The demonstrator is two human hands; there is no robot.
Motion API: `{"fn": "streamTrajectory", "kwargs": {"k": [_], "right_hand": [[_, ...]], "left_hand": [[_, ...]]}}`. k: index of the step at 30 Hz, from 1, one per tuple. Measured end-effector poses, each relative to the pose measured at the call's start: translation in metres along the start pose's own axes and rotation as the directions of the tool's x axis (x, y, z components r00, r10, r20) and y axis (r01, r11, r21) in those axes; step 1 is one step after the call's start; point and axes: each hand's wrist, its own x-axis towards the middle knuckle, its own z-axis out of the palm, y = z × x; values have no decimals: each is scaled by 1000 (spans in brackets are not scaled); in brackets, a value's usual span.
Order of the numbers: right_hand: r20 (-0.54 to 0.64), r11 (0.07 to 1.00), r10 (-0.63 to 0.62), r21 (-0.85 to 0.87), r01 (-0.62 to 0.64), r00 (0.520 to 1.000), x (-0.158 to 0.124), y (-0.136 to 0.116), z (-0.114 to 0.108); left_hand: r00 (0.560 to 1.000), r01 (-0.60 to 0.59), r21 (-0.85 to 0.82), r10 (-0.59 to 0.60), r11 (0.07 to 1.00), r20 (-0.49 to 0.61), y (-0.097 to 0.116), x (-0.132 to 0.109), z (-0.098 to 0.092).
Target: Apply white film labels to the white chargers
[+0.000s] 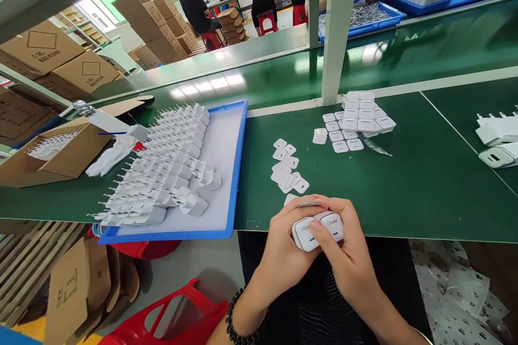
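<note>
Two white plug chargers [304, 238] sit side by side between my hands at the table's front edge, their faces bearing a small printed word and a dark slot. My left hand [277, 250] is closed round the left charger, and a thin edge of stacked white cards [308, 204] shows at its fingers. Wrapped round the right charger [335, 222] is my right hand [353, 248], its thumb pressed on the front faces. Just beyond my hands lie loose white face plates [289, 164], each a small rounded square. More plates [366, 113] are piled farther back on the right.
A blue-rimmed tray [239, 167] of white plug chargers [174, 156] stands left on the green table [404, 188]. An open cardboard box [76, 156] is farther left. A metal post [338, 32] rises behind; co-workers sit beyond. Several chargers [499, 140] lie far right.
</note>
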Motion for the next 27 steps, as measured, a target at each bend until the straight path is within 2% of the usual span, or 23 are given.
{"fn": "streamTrajectory", "kwargs": {"k": [5,8,13,17,23,27], "right_hand": [[17,991,-99,-86,100,995,-2,4,-2],[51,999,-28,-38,30,998,-3,1,-5],[109,981,91,159,-108,990,-3,-8,-7],[117,966,173,175,-192,978,-1,-14,-6],[130,971,163,156,-183,978,-2,-22,-5],[232,948,155,240,-211,960,-4,-22,-6]], "left_hand": [[1000,-17,18,17,1000,9,0,0,-2],[999,-33,36,33,999,21,0,-2,-3],[995,-78,92,72,993,61,2,-6,-4],[993,-102,139,93,985,68,3,-10,-4],[988,-152,131,145,980,56,2,-13,-6],[981,-186,115,179,976,75,3,-13,-9]]}}
